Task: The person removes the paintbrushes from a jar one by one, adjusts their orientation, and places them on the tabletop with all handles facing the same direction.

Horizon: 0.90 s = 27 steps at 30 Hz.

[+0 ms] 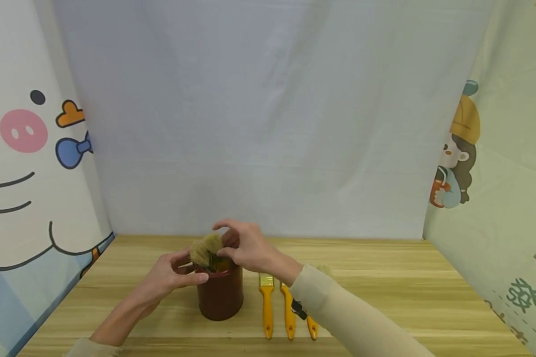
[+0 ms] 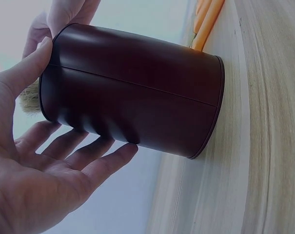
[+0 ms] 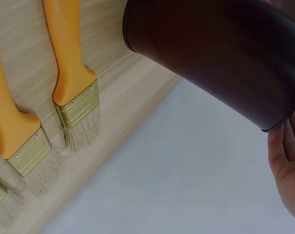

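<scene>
The left hand (image 1: 171, 273) is gripping the dark-red cylindrical container (image 1: 221, 296) near its rim. Tan-bristled brushes (image 1: 200, 254) are standing in its mouth, bristles up. The right hand (image 1: 251, 249) is reaching in from the container's right; whether it is pinching cannot be told. Three orange-handled flat brushes (image 1: 267, 311) are lying right of the container, handles toward the person, nearer that hand.

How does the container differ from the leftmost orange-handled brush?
The container stands upright; the brush lies flat. The container is a dark red cylinder; the brush has a slim orange handle. The left hand holds the container; the brush is untouched. Both rest on the table.
</scene>
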{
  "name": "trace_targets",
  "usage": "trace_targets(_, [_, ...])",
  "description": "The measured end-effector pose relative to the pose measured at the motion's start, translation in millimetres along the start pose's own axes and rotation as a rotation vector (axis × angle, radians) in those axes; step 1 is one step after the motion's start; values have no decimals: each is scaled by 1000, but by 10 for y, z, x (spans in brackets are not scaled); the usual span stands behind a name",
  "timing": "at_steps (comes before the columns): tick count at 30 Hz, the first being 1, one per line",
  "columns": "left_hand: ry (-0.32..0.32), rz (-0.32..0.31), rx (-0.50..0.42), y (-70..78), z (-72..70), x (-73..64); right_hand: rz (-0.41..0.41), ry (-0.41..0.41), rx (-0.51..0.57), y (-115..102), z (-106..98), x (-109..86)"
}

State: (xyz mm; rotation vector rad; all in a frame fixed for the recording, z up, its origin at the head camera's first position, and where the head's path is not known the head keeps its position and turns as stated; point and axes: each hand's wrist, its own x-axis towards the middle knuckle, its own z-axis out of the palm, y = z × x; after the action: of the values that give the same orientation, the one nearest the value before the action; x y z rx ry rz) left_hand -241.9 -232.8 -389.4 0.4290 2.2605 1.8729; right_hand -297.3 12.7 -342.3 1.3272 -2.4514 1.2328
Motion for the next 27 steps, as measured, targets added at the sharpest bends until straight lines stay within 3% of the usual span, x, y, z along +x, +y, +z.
trace_targets(11, [18,-16,-6,5,27,-2,4,20,-2,-22,-5,-35])
trace_targets(17, [18,-9,-9,-9,25,-4,-7,74,-8,-84,-71,-45])
trace_targets(27, [8,8,-5,-20,-4,0,-103,158,-10,-165,-191,-11])
